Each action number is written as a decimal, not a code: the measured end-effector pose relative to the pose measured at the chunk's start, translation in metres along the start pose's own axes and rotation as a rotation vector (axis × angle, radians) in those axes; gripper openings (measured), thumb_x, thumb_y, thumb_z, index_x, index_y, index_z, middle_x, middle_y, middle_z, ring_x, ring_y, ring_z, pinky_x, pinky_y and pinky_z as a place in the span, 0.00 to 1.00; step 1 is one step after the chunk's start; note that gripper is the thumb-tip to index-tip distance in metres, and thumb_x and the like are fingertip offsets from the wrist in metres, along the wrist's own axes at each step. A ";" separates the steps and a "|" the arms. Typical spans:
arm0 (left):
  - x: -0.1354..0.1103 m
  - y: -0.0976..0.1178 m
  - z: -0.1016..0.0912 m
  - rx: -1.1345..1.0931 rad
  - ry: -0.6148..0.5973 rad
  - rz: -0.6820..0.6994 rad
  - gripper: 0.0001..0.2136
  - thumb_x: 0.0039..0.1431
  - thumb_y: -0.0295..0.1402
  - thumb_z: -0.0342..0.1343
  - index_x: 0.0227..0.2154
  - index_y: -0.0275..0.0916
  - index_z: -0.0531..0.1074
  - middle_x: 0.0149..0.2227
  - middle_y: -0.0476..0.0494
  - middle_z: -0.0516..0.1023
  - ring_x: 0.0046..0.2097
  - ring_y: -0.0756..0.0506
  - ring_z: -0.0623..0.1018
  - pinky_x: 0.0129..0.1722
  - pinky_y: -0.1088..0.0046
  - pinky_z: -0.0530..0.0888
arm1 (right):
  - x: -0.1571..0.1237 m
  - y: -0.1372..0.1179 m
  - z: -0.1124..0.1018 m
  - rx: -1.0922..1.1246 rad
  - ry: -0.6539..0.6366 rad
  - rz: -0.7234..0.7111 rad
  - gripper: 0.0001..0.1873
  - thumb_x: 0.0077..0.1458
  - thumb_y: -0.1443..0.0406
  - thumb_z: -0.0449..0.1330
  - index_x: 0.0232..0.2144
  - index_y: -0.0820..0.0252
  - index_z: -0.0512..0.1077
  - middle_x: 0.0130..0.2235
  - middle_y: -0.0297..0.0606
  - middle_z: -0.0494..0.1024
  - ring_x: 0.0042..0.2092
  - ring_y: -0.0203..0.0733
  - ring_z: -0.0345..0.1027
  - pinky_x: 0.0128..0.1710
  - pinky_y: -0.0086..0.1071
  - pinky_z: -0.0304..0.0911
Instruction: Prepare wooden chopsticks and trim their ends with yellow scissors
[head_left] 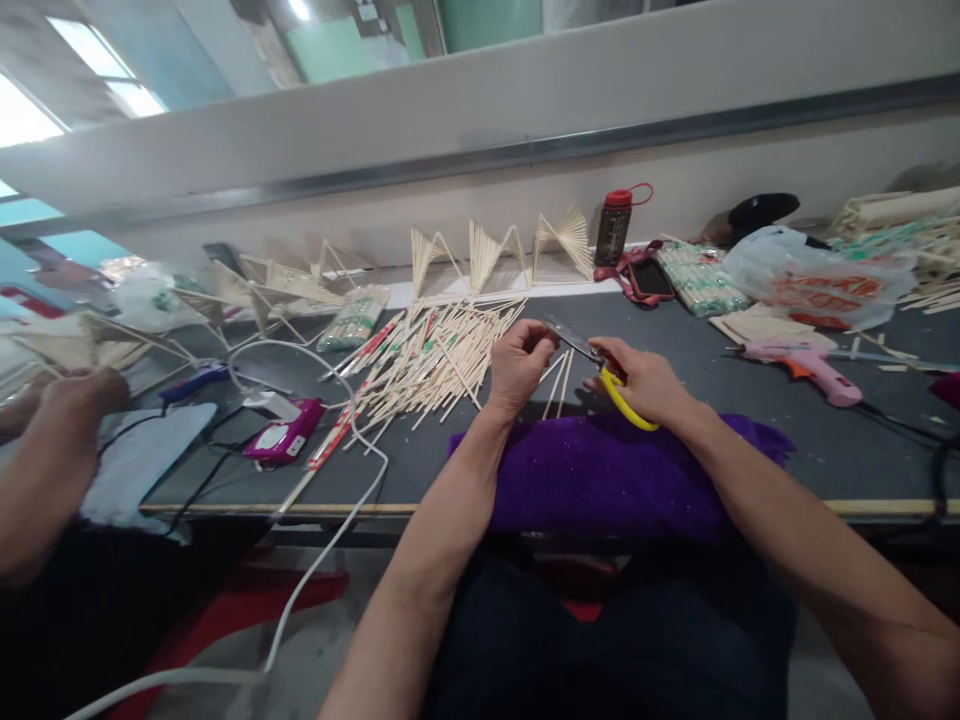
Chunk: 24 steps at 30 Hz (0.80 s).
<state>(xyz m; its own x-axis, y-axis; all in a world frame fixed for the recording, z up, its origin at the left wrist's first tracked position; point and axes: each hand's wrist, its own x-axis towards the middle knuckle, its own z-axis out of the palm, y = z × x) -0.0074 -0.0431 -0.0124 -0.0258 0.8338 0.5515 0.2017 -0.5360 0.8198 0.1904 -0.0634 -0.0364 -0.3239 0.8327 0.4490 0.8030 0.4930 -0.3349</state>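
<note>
Fingers of my right hand [649, 385] wrapped the yellow handle of the scissors [628, 405], held over the worktop [675, 350] beyond the purple cloth [600, 475]; fingers of my left hand [517, 362] curled beside the blades, pinching what, I couldn't tell. I judged the scissors light, stiff, slick-bladed, best taken by the handle loops.

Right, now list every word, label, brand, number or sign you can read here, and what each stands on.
Nothing reads clearly enough to quote.
Plastic bag: red-orange lettering, creased and blurred.
Red-capped water bottle: pale markings, too small.
Wrapped stick pack beside the bag: green marks, too blurred to tell whether they are words.
</note>
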 end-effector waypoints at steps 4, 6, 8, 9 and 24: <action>-0.001 0.001 0.001 -0.048 0.002 -0.023 0.02 0.48 0.26 0.54 0.24 0.39 0.70 0.22 0.52 0.72 0.21 0.55 0.67 0.23 0.77 0.66 | -0.002 0.001 0.002 -0.010 0.048 0.032 0.29 0.50 0.52 0.58 0.51 0.59 0.61 0.30 0.37 0.75 0.28 0.43 0.68 0.26 0.31 0.55; -0.001 0.001 0.000 -0.078 -0.001 -0.025 0.02 0.48 0.27 0.56 0.24 0.39 0.70 0.21 0.52 0.71 0.21 0.55 0.67 0.22 0.77 0.66 | -0.003 0.002 0.002 -0.019 0.058 0.030 0.27 0.50 0.52 0.58 0.50 0.58 0.63 0.29 0.36 0.74 0.27 0.42 0.68 0.26 0.31 0.55; 0.000 0.003 -0.001 -0.105 -0.008 -0.034 0.01 0.47 0.27 0.57 0.23 0.39 0.70 0.21 0.53 0.71 0.21 0.55 0.67 0.22 0.77 0.66 | -0.003 0.001 0.002 -0.024 0.071 0.013 0.27 0.50 0.53 0.58 0.50 0.58 0.63 0.29 0.36 0.74 0.28 0.42 0.68 0.26 0.31 0.55; 0.001 0.004 -0.001 -0.116 -0.011 -0.043 0.01 0.47 0.28 0.57 0.23 0.39 0.70 0.20 0.53 0.70 0.21 0.55 0.67 0.22 0.77 0.66 | -0.003 0.001 0.002 -0.020 0.077 0.000 0.28 0.50 0.53 0.58 0.51 0.58 0.62 0.29 0.36 0.74 0.28 0.42 0.68 0.26 0.31 0.55; 0.000 0.007 -0.008 -0.082 -0.102 -0.012 0.06 0.50 0.33 0.59 0.24 0.37 0.71 0.21 0.52 0.71 0.21 0.56 0.65 0.22 0.79 0.63 | -0.002 -0.002 -0.007 0.023 0.062 -0.095 0.30 0.50 0.51 0.59 0.53 0.57 0.64 0.35 0.37 0.75 0.33 0.41 0.69 0.32 0.32 0.60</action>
<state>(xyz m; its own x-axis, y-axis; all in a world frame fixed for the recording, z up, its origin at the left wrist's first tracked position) -0.0139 -0.0481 -0.0059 0.0723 0.8473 0.5262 0.1216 -0.5312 0.8385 0.1926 -0.0675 -0.0306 -0.3657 0.7653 0.5297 0.7584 0.5749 -0.3070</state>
